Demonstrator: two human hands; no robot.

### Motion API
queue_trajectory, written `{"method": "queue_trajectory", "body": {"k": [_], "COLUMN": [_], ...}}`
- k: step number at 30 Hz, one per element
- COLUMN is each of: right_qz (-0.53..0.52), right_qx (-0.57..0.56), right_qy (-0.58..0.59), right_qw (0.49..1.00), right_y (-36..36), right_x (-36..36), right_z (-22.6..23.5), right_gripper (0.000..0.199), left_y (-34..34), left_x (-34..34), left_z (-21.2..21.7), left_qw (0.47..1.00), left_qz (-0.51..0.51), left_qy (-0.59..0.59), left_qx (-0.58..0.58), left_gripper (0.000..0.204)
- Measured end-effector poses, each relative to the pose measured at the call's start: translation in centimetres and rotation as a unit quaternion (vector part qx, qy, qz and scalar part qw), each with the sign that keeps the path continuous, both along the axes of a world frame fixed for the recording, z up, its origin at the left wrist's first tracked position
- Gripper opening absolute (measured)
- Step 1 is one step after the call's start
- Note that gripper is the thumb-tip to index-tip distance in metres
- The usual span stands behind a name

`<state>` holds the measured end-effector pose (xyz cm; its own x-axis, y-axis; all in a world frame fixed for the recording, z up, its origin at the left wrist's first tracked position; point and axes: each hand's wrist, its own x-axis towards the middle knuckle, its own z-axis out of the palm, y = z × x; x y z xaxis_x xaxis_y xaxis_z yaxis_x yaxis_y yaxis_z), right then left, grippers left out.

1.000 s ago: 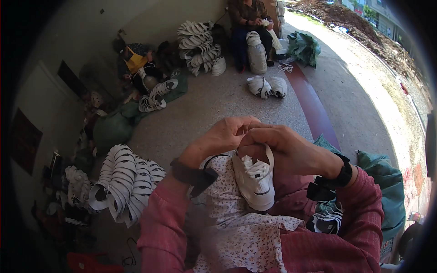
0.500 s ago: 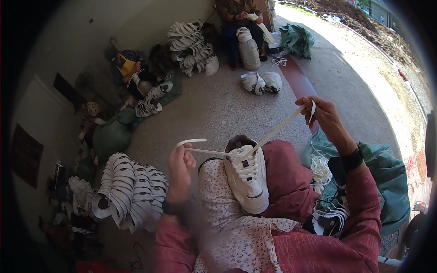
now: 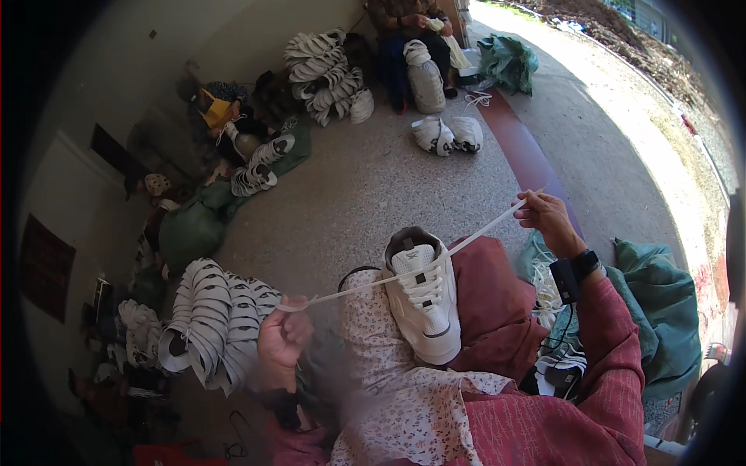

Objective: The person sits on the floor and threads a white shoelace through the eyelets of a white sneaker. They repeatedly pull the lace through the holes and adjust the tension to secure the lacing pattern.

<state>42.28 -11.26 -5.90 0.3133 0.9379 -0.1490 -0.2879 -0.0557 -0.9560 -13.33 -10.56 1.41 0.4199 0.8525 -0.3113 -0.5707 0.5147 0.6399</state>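
A white sneaker upper [image 3: 423, 314] with a dark collar lies on my lap, toe toward me, between my flowered apron and a dark red trouser leg. White shoelace [image 3: 350, 290] runs through its eyelets and stretches out to both sides. On the left, my left hand [image 3: 284, 338] is closed on one lace end, beside the stacked uppers. My right hand [image 3: 550, 221], raised farther away to the right, pinches the other end with the fingers pressed together. The lace is drawn nearly straight across the tongue.
Nested white uppers [image 3: 221, 326] stand at my left. Loose laces [image 3: 545, 287] and a green sack [image 3: 657, 311] lie at my right. Two bundled uppers [image 3: 447, 135] rest on the floor ahead. One person [image 3: 412, 35] sits at the back, another [image 3: 221, 109] at the far left.
My left hand has moved left and toward me; my right hand has dropped lower and slightly right. The lace is now pulled into a longer, straighter line across the upper.
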Motion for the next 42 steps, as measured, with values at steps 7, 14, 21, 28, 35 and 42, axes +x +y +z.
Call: {"method": "queue_trajectory", "body": {"k": [7,14,21,28,35,42], "right_qz": [0.009,-0.032,-0.037,-0.04,-0.042,-0.048], "right_qx": [0.03,0.048,0.048,0.039,0.037,0.026], "right_qy": [-0.005,0.004,0.042,0.031,0.038,0.049], "right_qw": [1.0,0.998,0.997,0.998,0.998,0.997], "right_y": [0.0,1.9,3.1,2.9,3.0,3.1], "right_x": [-1.0,0.0,-1.0,-0.9,-0.5,-0.6], "right_z": [2.4,3.7,3.6,3.9,3.5,3.7], "right_gripper": [0.032,0.029,0.027,0.03,0.031,0.029], "left_y": [2.1,2.0,1.4,1.4,1.4,1.2], "left_x": [-2.2,-5.5,-6.1,-6.2,-5.7,-5.9], "left_z": [-5.0,-7.6,-7.9,-8.1,-7.5,-7.6], "left_qw": [0.988,0.981,0.98,0.98,0.978,0.98], "left_qz": [0.101,0.168,0.18,0.182,0.192,0.19], "left_qy": [-0.051,-0.035,-0.035,-0.045,-0.041,-0.031], "left_qx": [-0.103,-0.089,-0.075,-0.073,-0.073,-0.055], "left_gripper": [0.033,0.029,0.029,0.03,0.031,0.031]}}
